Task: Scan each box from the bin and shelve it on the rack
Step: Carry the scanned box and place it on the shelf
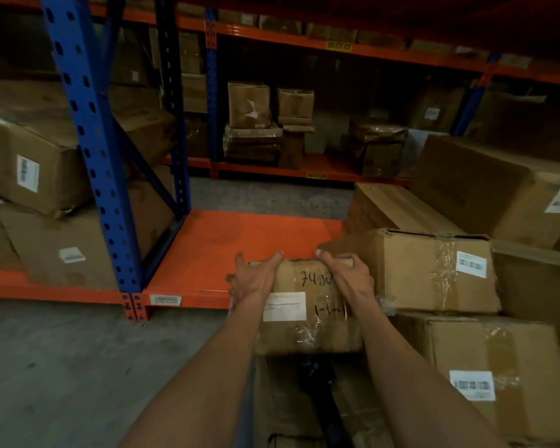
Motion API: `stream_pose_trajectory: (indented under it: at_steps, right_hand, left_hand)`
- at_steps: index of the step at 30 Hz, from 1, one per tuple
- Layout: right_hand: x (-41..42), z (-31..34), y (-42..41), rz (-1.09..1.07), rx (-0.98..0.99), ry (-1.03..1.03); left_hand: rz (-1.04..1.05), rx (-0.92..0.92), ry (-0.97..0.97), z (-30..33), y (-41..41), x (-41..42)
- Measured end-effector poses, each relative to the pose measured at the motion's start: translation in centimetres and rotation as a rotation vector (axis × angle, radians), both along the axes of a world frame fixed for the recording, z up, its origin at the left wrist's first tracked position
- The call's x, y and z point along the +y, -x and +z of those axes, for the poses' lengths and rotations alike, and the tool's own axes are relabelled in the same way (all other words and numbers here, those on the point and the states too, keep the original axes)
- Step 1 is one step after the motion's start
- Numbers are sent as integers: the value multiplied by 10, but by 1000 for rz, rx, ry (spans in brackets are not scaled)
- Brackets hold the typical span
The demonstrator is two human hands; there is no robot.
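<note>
Gripping taped box (307,305), left hand (256,279), right hand (346,276), handwriting partly hidden

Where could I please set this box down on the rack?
The bare orange shelf is free between the blue upright and the taped box on the right. Right of that it is crowded with boxes. Both hands hold the box.

My hands: two, left (256,279), right (346,276). Box in my grip (307,305): one. Boxes at right end of orange shelf (240,240): five. Boxes in left bay: about four. Blue uprights (88,140): two near.
</note>
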State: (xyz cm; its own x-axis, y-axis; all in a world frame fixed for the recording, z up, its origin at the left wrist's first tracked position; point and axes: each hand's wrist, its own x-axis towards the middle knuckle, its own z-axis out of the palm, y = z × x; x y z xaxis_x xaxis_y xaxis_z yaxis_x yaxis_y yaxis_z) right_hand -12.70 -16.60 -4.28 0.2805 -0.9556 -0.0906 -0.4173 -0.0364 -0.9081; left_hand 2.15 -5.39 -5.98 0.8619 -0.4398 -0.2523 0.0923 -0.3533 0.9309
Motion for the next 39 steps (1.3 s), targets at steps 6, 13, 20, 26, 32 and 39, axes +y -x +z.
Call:
stream_pose_trajectory:
  at_steps: [6,13,20,26,32,39]
  right_hand:
    - [13,-9,0,-25,-56,28]
    - [49,7,-2,-68,-162,100]
    - [86,108,6,-76,-275,182]
    - [106,186,25,-102,-276,198]
    - [128,274,41,-119,-268,111]
    - [160,406,57,-148,-255,91]
  left_hand:
    - [-68,20,152,-6,-7,13]
    - [-18,-48,311,14,-11,44]
    - [-6,-175,371,118,-4,75]
    - [20,-160,360,189,18,91]
    - [4,-132,355,281,34,116]
    - [-33,-141,358,415,44,143]
